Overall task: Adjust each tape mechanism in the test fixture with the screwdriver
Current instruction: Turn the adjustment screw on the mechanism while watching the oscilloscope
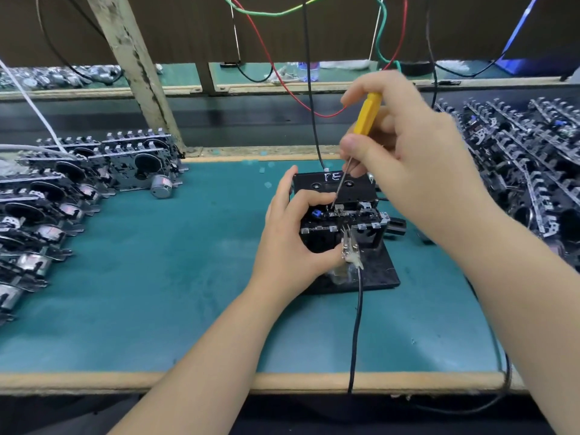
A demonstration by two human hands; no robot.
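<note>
A black test fixture [376, 271] stands on the green mat, right of centre. A tape mechanism [348, 215] sits in it, with a black cassette [332, 183] on top. My left hand [292, 240] grips the mechanism's left side, thumb near a metal clip [350, 246] at the front. My right hand [408, 146] holds a yellow-handled screwdriver [367, 114] upright above it. The thin shaft slants down, and its tip rests on the mechanism near a small blue part [317, 212].
Rows of tape mechanisms [78, 180] lie on the mat at the left. A dense pile of mechanisms [518, 158] fills the right side. A black cable [356, 324] runs from the fixture over the front edge. Red, green and black wires [282, 76] hang behind.
</note>
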